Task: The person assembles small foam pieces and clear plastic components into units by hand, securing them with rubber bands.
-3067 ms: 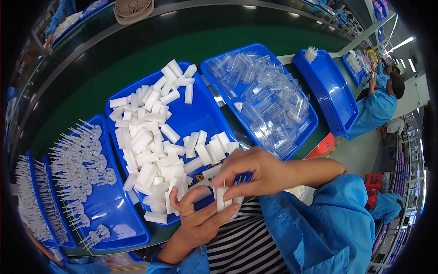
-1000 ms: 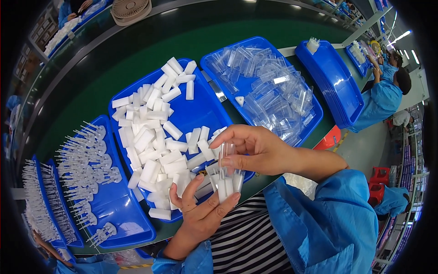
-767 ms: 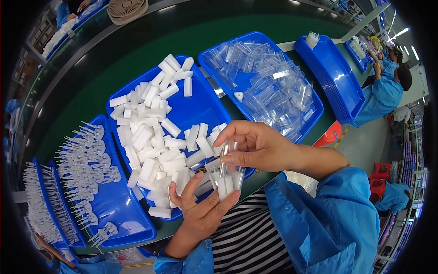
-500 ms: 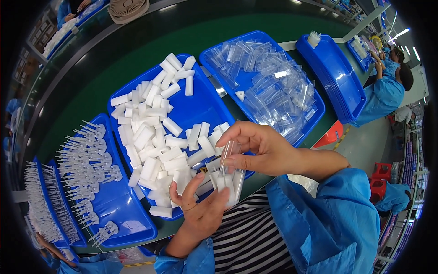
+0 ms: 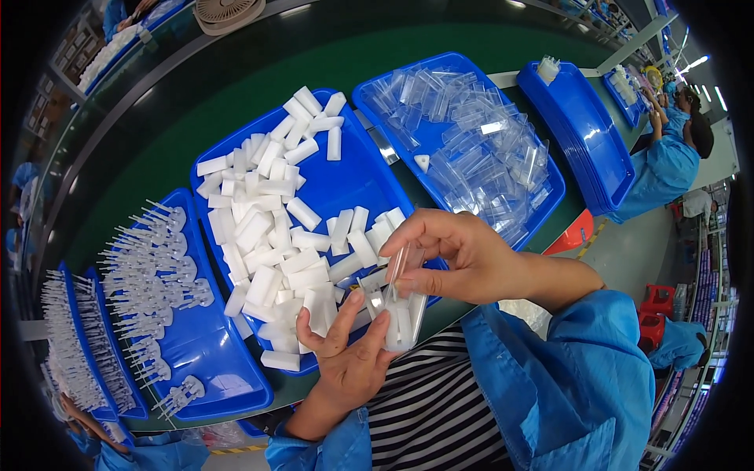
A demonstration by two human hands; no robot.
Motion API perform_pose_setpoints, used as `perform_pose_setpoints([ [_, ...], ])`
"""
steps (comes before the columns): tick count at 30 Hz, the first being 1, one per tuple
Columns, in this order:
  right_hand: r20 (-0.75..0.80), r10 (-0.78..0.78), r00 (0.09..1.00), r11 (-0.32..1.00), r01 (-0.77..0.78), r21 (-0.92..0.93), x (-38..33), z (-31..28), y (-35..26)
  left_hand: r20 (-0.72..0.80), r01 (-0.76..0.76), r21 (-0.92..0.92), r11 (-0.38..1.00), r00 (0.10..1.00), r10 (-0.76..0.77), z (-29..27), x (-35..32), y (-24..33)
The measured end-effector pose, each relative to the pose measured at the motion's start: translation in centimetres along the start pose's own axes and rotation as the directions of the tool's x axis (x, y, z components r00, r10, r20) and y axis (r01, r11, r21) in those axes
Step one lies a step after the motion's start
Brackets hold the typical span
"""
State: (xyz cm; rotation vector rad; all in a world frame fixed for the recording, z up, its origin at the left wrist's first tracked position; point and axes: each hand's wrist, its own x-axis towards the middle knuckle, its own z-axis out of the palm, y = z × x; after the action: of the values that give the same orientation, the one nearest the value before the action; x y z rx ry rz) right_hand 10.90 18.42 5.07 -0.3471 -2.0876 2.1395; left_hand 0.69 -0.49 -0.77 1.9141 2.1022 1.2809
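In front of my striped shirt, my left hand (image 5: 349,361) steadies a clear plastic case (image 5: 405,334) with white pieces inside it. Its index and middle fingers stick up, and the fingers nearest the case press against its side. Just above, my right hand (image 5: 463,255) pinches a thin clear plastic sleeve (image 5: 400,265) between thumb and fingers, tilted over the case. The sleeve's lower end overlaps the case, and I cannot tell whether it is inside. Behind the hands, white rectangular blocks (image 5: 263,228) are heaped in a blue tray (image 5: 357,169).
To the right, a blue tray (image 5: 554,192) holds many clear sleeves (image 5: 491,157); beyond it are stacked blue trays (image 5: 585,149). At left, another tray (image 5: 228,392) holds white pronged parts (image 5: 153,275). A fan (image 5: 228,12) stands at the back. Co-workers in blue (image 5: 660,173) sit further right.
The view has shifted slightly, moving the trays a little to the right. The white piece by my left fingertips now sits lower in the clear case. Both hands keep their grip.
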Motion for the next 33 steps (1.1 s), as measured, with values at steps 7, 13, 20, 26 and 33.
perform_pose_setpoints([
  [7, 0.039, -0.005, 0.999, 0.999, 0.006, -0.038, 0.33, -0.29, -0.25, 0.021, -0.007, 0.049, 0.999, 1.0, 0.006, -0.11, 0.28, 0.29],
  [13, -0.006, -0.057, 0.998, 0.998, 0.057, 0.034, 0.27, -0.13, 0.34, 0.001, 0.008, 0.033, 0.999, 1.0, -0.008, -0.2, 0.47, 0.23],
  [20, 0.0, -0.043, 0.999, 0.996, 0.043, 0.077, 0.29, 0.09, 0.38, -0.003, -0.025, 0.017, 1.0, 1.0, 0.025, -0.05, 0.34, 0.2],
  [26, 0.023, 0.031, 0.999, 0.995, -0.033, 0.091, 0.35, -0.1, 0.1, 0.022, -0.007, 0.004, 1.0, 1.0, 0.007, 0.04, 0.34, 0.2],
  [33, 0.087, 0.069, 0.994, 0.997, -0.071, 0.012, 0.51, -0.74, -0.21, 0.109, -0.048, -0.008, 0.999, 0.993, 0.048, -0.14, 0.33, 0.16],
])
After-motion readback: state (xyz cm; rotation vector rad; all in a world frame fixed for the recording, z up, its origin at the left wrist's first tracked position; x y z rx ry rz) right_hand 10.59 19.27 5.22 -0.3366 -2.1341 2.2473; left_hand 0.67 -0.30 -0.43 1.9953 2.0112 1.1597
